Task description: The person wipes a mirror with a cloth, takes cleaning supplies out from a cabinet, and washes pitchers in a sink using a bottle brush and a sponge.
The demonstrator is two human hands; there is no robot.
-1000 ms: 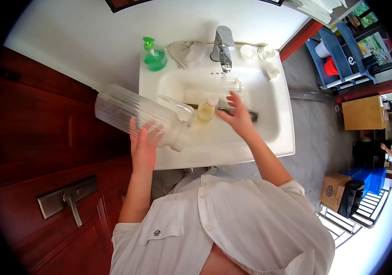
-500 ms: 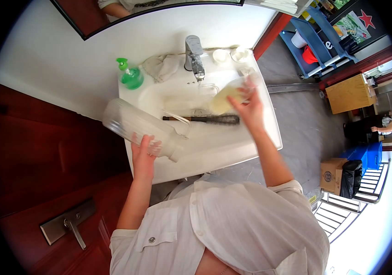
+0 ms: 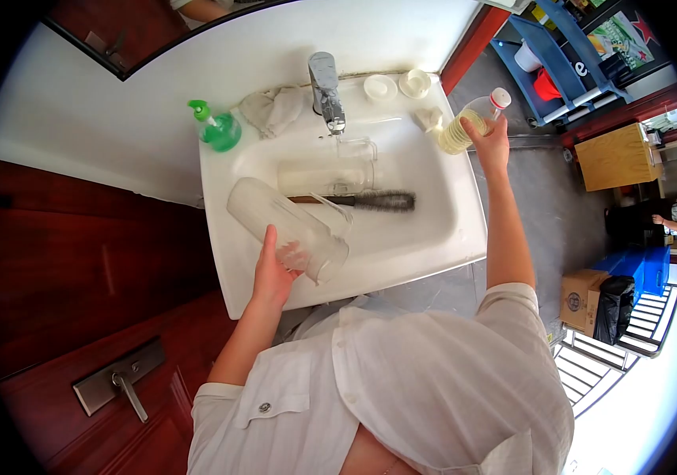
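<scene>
Clear pitcher (image 3: 265,212), grasped by left hand (image 3: 275,277) at eight o'clock in the sink (image 3: 429,218), fingers (image 3: 291,257) blurred through its wall; seemingly hides the handle tip of the brush (image 3: 386,200). Bottle (image 3: 455,136), gripped by right hand (image 3: 492,142) at two o'clock, now shifted outward.

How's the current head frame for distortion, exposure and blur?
Head view: strong fisheye, black corners, mirror edge bowed; head view: white area at lower right nearly washed out, dark red door at left in deep shadow; head view: clear pitcher in the left hand and capped bottle in the right hand fairly sharp.
</scene>
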